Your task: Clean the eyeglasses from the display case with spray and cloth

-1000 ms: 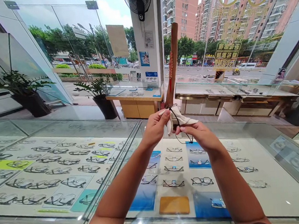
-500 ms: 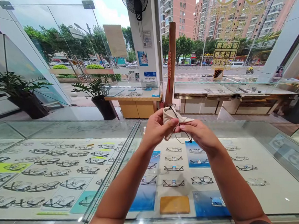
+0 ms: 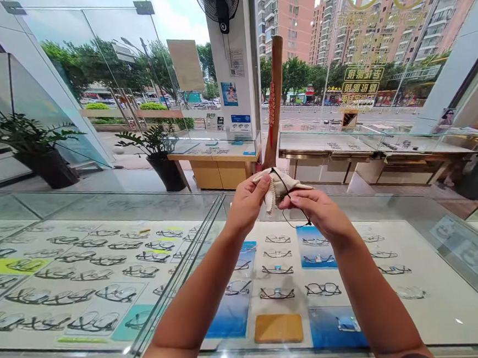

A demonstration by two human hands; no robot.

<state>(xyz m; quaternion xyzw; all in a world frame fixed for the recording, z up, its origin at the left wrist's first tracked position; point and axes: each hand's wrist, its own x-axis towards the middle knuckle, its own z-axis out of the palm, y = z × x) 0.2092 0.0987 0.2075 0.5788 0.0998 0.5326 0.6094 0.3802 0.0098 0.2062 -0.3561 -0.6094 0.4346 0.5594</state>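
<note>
Above the glass counter, a cream cleaning cloth (image 3: 278,184) with a zigzag edge is wrapped around part of a pair of black-framed eyeglasses (image 3: 286,187). My left hand (image 3: 247,203) is closed on the cloth, thumb on top, around one side of the glasses. With its thumb and fingers my right hand (image 3: 318,208) pinches the dark frame, close to the cloth's right end. One rim hangs uncovered below the fingers. The cloth hides the other part of the glasses.
Beneath my arms, a glass display case (image 3: 359,338) holds rows of eyeglasses, blue cards and a tan case (image 3: 278,328). Another glass case (image 3: 68,222) adjoins at left. Farther off are potted plants (image 3: 166,168), a wooden-fronted display cabinet (image 3: 217,172) and an upright wooden post (image 3: 274,99).
The left thumb has moved up and left across the cloth, and the cloth's zigzag edge now hangs differently below it. The right hand keeps its pinch with little movement.
</note>
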